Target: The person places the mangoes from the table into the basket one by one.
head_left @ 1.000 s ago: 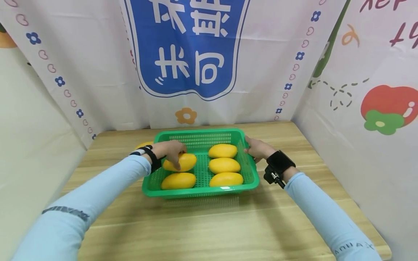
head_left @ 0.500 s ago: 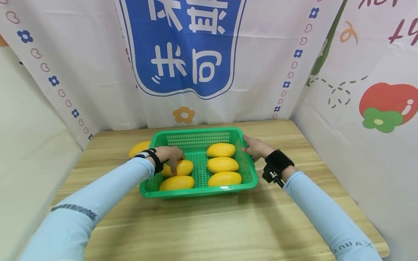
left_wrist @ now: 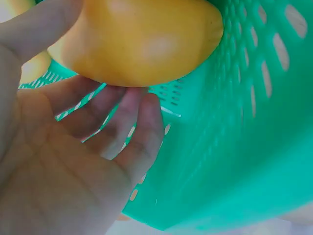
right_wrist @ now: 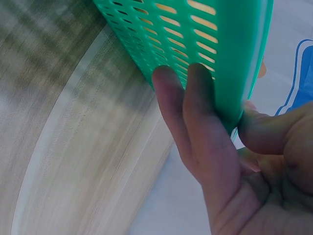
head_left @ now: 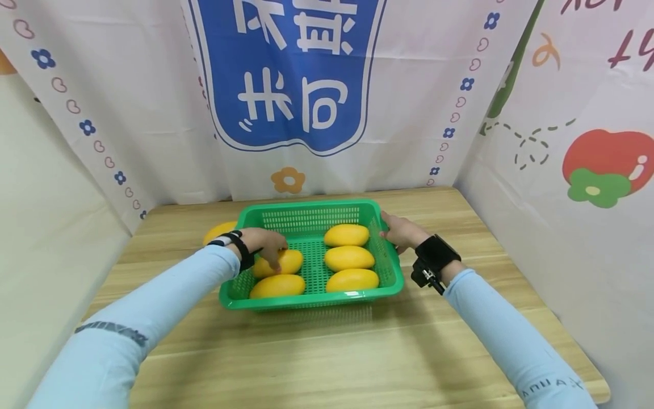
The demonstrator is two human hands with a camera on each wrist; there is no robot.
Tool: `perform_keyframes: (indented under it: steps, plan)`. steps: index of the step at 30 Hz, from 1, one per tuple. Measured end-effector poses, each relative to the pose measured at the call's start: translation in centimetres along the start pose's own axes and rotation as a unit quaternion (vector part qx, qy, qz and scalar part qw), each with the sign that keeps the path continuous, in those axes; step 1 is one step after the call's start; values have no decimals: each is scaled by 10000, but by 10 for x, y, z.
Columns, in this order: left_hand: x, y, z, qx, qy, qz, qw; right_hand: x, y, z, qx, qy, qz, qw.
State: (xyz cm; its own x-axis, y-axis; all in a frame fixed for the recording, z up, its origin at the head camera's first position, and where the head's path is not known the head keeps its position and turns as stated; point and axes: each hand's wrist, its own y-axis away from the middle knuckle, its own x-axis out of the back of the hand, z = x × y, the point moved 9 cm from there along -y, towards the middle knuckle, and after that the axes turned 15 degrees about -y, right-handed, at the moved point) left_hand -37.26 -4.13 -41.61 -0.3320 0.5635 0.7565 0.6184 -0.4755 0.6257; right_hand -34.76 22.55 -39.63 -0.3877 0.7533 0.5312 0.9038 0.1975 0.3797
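A green plastic basket (head_left: 311, 304) stands on the wooden table with several yellow mangoes in it. Three of them (head_left: 349, 258) line its right side. At the left side, my left hand (head_left: 265, 244) holds a mango (head_left: 288, 262), right behind another mango (head_left: 277, 286) at the near left. In the left wrist view the thumb lies on the held mango (left_wrist: 146, 44) and the fingers curl at its lower side. My right hand (head_left: 402, 232) grips the basket's right rim; the right wrist view shows the thumb inside and fingers (right_wrist: 200, 103) against the outer wall.
Another mango (head_left: 219, 230) lies on the table outside the basket, behind its left side and partly hidden by the left wrist. The wooden table (head_left: 327, 358) extends in front. Printed cloth walls (head_left: 168, 113) close off the back and sides.
My left hand has lowered the mango slightly towards the near left one. The right hand keeps its grip on the rim. The head view has shifted a little.
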Motion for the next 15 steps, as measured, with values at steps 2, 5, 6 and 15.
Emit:
perform_keyframes:
  steps: [2, 5, 6, 15]
  plan:
    - [2, 1, -2, -30, -6, 64, 10000, 0, 0, -1, 1, -5, -11, 10000]
    - [8, 7, -3, -88, 35, 184, 9998, 1, 1, 0, -11, -10, 12, 10000]
    - [11, 9, -4, -133, 44, 245, 9996, 1, 2, 1, -18, -19, 18, 10000]
    - [36, 44, -39, -176, 754, 1424, 9868, -2, 1, -2, -12, -34, -40, 10000]
